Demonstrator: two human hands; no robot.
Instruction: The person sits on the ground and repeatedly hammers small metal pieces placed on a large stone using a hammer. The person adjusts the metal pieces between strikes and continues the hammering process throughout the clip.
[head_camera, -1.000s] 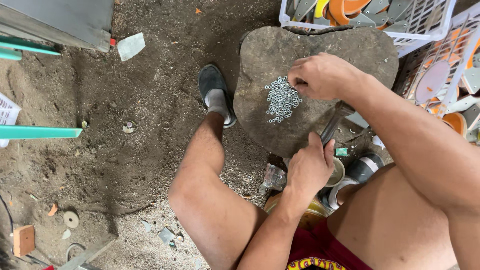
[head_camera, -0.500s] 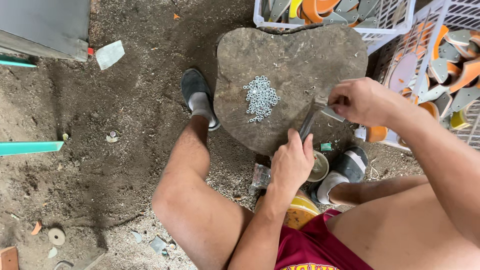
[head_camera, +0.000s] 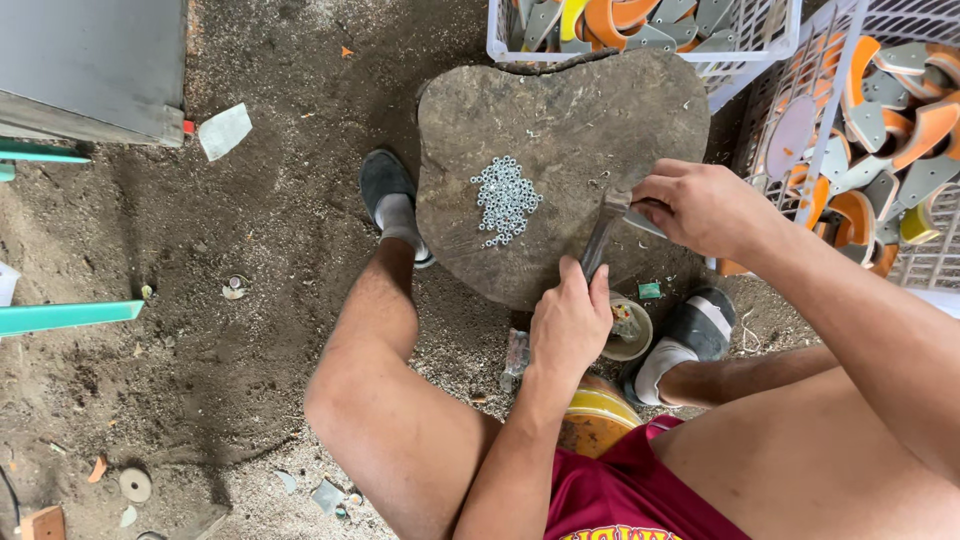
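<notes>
A flat grey stone slab (head_camera: 570, 120) lies on the dirt between my feet, with a heap of several small silver nuts (head_camera: 506, 199) on its middle. My left hand (head_camera: 570, 325) grips the lower end of a dark metal tool (head_camera: 602, 236) at the slab's near edge. My right hand (head_camera: 700, 208) is closed on a small metal piece at the tool's upper end, right of the nuts.
Two white wire baskets (head_camera: 760, 45) (head_camera: 850, 110) of orange and grey curved parts stand behind and right of the slab. A small round tin (head_camera: 632, 330) sits by my right foot, a yellow container (head_camera: 595, 420) under me. A grey box (head_camera: 90, 60) stands at far left.
My right hand left the nut heap and moved right to the tool's upper end. My left hand lifted the tool onto the slab's near edge.
</notes>
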